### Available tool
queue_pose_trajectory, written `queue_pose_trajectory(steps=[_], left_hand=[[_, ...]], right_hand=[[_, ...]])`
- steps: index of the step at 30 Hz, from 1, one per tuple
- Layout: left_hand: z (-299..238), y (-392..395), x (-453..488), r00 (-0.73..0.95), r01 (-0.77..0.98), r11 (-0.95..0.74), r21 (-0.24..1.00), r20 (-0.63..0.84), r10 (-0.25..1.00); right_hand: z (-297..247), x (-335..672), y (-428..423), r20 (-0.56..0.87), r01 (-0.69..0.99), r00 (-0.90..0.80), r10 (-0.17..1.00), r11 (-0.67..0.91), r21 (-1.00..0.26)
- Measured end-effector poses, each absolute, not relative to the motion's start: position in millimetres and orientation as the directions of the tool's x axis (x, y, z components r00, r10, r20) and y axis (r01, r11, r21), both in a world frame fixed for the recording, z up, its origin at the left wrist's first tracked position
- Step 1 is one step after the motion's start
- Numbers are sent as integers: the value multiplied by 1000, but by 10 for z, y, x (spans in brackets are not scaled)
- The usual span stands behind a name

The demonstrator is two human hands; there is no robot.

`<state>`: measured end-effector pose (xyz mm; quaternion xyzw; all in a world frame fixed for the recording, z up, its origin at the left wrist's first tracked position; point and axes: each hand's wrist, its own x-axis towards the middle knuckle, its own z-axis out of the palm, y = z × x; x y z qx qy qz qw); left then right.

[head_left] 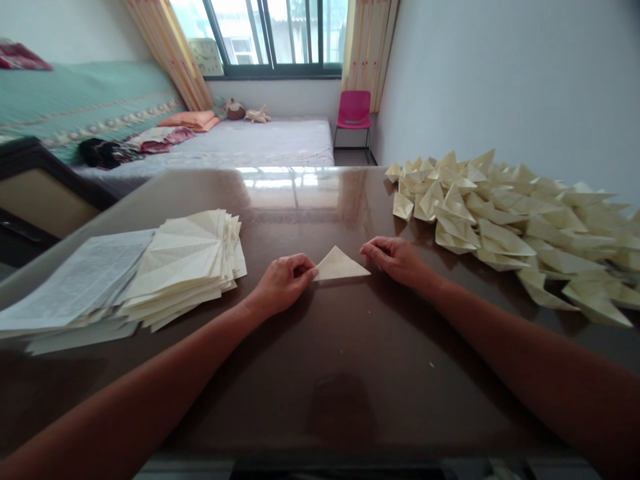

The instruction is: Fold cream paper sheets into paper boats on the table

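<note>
A small cream paper folded into a triangle point(338, 265) lies on the glossy brown table point(320, 373) between my hands. My left hand point(284, 283) is closed, its fingertips pinching the triangle's left corner. My right hand point(394, 259) has its fingers curled and pinches the right corner. To the left lies a fanned stack of creased cream sheets point(190, 265). A big heap of finished folded paper shapes point(515, 220) covers the table's right side.
Flat printed sheets point(75, 280) lie at the stack's left, near the table edge. Beyond the table stand a bed point(260, 141) with clothes and toys, a pink chair point(354, 112), a window with curtains, and a white wall at the right.
</note>
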<state>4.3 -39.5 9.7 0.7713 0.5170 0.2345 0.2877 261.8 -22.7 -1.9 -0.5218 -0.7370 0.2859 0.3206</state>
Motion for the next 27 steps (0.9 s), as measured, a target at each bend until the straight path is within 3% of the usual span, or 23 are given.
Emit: queue_pose_trajectory(steps=[9,14,20,27], left_hand=[[46,-347,10,362,570,-304,763,98,927],[94,-367,23,391,490,-268,829,65,918],[95,-408,79,357,283,-78,956,-30,934],[28,-406,103,360,195,57,979,-125,924]], right_hand=[[71,2548,-302,4,551,-420,907,259,-793],[77,2512,-321,79,525,-458,885,341,-780],[90,2473,-341,7,374,-460,888,201,-905],[94,2437,-384,12,393,-434,901,202,-897]])
